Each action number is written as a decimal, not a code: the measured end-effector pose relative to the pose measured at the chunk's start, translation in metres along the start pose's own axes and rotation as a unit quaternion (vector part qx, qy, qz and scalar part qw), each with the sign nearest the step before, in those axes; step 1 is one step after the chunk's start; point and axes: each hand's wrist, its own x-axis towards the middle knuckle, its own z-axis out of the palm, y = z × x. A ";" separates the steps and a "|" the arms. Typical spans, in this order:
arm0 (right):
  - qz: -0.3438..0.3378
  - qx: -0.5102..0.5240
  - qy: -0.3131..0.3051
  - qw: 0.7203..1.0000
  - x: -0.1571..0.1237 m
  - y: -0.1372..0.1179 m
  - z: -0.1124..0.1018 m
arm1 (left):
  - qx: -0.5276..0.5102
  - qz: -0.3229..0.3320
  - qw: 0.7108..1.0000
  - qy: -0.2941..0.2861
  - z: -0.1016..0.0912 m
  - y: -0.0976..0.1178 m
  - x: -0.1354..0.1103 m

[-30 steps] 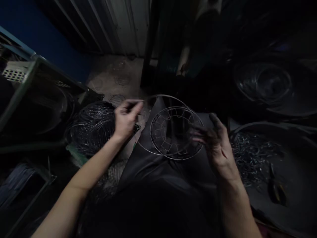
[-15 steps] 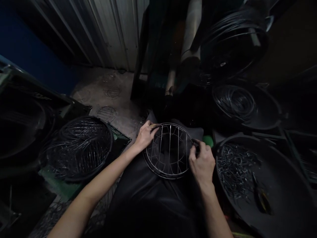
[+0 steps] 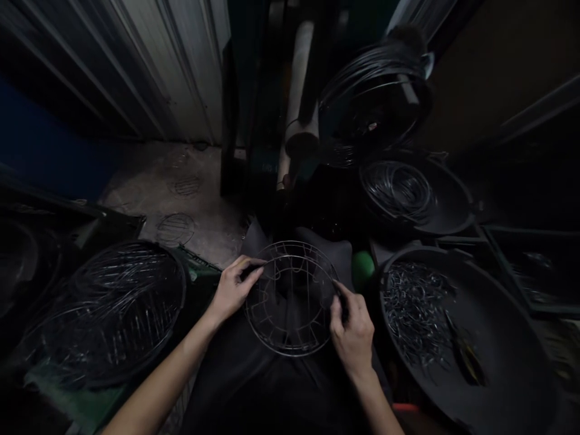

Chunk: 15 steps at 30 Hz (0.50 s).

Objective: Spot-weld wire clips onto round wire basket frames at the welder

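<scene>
A round wire rack [image 3: 290, 299] with a ring rim and a zigzag inner wire rests on my dark-clothed lap. My left hand [image 3: 233, 290] is closed on its left rim, fingers pinched at the upper left edge. At the right rim my right hand [image 3: 351, 332] is closed on the wire too, thumb and fingers pressed against it. Both forearms reach in from below.
A dark basin [image 3: 493, 374] at right holds several small wire hooks and pliers [image 3: 464, 353]. A second basin [image 3: 446, 199] behind it holds wire rings. A stack of round racks [image 3: 104, 308] lies at left. A wire coil [image 3: 374, 103] and a green ball [image 3: 362, 266] sit ahead.
The rack came down from mid-air onto my lap. Both hands closed on its rim, and my view tilted up and drifted rightward.
</scene>
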 end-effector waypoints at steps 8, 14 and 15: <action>-0.006 0.039 0.009 0.999 0.013 -0.022 -0.016 | 0.035 -0.023 0.998 0.044 -0.006 0.011 0.007; 0.047 0.044 0.019 0.998 0.015 -0.011 -0.015 | 0.071 0.021 0.997 0.003 -0.002 0.026 0.037; 0.057 0.039 0.020 0.997 0.014 -0.008 -0.015 | 0.080 0.028 0.996 -0.008 0.001 0.027 0.042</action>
